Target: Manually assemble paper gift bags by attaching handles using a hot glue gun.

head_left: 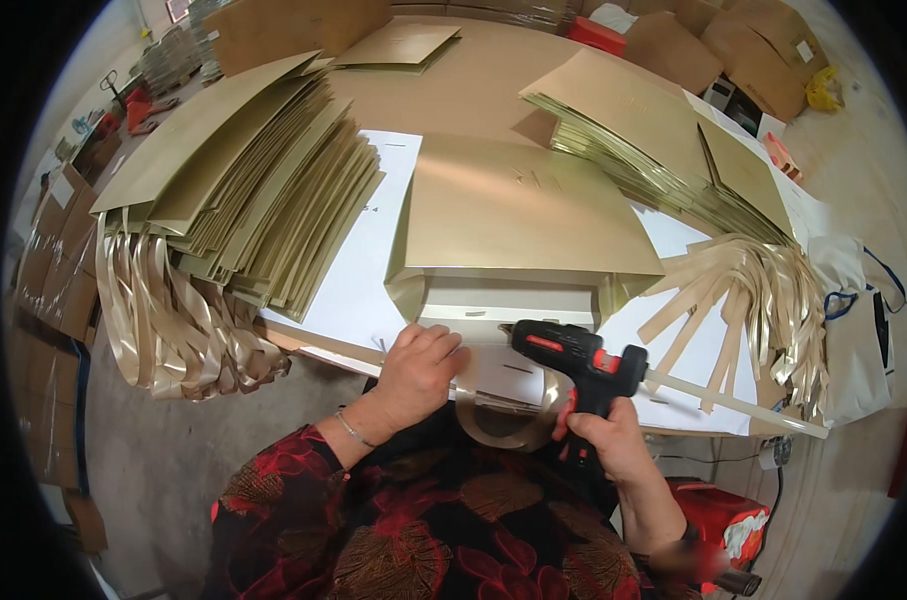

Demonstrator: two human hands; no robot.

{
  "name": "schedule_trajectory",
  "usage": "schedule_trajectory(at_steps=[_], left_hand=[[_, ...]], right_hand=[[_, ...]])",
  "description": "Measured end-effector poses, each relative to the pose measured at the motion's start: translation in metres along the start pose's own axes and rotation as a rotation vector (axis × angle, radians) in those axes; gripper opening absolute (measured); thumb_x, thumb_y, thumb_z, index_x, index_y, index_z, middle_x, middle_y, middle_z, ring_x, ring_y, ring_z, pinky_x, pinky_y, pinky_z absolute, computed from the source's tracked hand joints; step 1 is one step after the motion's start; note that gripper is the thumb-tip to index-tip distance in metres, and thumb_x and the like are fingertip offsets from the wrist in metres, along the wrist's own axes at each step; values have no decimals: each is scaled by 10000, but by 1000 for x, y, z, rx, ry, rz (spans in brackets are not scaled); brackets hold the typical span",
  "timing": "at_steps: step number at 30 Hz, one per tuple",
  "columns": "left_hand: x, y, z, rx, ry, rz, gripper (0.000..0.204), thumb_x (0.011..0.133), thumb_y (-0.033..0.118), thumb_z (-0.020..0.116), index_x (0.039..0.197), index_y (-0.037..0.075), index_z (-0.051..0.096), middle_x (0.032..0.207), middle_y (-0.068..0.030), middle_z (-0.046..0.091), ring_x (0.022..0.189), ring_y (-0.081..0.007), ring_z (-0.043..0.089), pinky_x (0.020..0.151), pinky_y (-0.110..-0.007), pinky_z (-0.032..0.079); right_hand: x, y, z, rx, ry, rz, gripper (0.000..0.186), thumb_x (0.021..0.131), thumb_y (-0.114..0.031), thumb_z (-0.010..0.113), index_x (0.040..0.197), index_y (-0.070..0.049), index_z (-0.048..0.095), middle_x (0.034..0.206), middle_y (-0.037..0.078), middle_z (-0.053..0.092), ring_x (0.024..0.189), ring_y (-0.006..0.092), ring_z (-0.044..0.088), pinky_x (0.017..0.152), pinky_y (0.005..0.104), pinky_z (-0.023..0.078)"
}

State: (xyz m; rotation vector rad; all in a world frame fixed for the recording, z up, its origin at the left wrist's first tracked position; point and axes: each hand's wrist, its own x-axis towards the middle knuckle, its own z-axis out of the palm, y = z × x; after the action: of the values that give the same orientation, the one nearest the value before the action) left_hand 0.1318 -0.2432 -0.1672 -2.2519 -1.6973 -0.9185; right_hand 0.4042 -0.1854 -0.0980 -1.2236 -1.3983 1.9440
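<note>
My right hand (614,440) grips a black and red hot glue gun (574,365), its nozzle pointing left. A long, pale glue stick (744,402) sticks out of its back end. In front of me a gold paper bag (534,205) lies flat, its mouth toward me and its pale inside showing. My left hand (417,377) is closed at the near left of the mouth, left of the nozzle; what its fingers hold, if anything, is hidden. Between my hands a loop of beige ribbon (494,437) hangs at the table's near edge.
At left leans a thick stack of gold bags (264,180), with ribbon handles (144,320) hanging over the edge. More gold bags (664,140) lie at right, beside a bundle of loose ribbons (774,300). White sheets (349,270) cover part of the table. Cardboard boxes (294,35) stand behind.
</note>
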Motion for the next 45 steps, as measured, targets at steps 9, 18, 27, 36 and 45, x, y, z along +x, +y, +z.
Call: schedule_trajectory(at_steps=[9, 18, 27, 36, 45], left_hand=[[-4, -2, -3, -100, 8, -38, 269, 663, -4, 611, 923, 34, 668, 980, -104, 611, 937, -286, 614, 809, -386, 512], [-8, -4, 0, -185, 65, -96, 265, 626, -83, 608, 868, 21, 641, 907, -119, 592, 867, -297, 615, 721, -372, 533], [-11, -5, 3, -183, 69, -91, 258, 627, -70, 628, 863, 32, 648, 893, -101, 605, 865, -290, 627, 723, -367, 539], [-9, -5, 0, -194, 52, 4, 197, 643, -12, 624, 824, 64, 627, 858, -70, 591, 874, -256, 611, 724, -345, 526], [-7, -3, 1, -167, 47, 5, 193, 639, -2, 629, 817, 72, 633, 871, -63, 599, 892, -245, 618, 738, -326, 528]], right_hand=[[15, 5, 7, -163, -66, 52, 181, 769, -25, 620, 945, -3, 582, 785, 80, 621, 662, 175, 636, 545, 319, 534], [26, -5, 13, 75, -50, -16, 195, 785, -56, 604, 968, -2, 562, 773, 90, 611, 642, 191, 637, 499, 338, 555], [14, -18, 4, -49, -163, 117, 309, 749, -8, 581, 1056, 23, 570, 893, 137, 652, 780, 227, 668, 558, 336, 576], [32, -27, 41, 228, -156, -37, 572, 715, 18, 496, 1279, 44, 399, 1075, 215, 626, 945, 284, 654, 665, 367, 598], [67, 1, 64, 62, -111, -72, 369, 752, -23, 584, 1107, 27, 495, 904, 121, 637, 811, 193, 653, 676, 315, 527]])
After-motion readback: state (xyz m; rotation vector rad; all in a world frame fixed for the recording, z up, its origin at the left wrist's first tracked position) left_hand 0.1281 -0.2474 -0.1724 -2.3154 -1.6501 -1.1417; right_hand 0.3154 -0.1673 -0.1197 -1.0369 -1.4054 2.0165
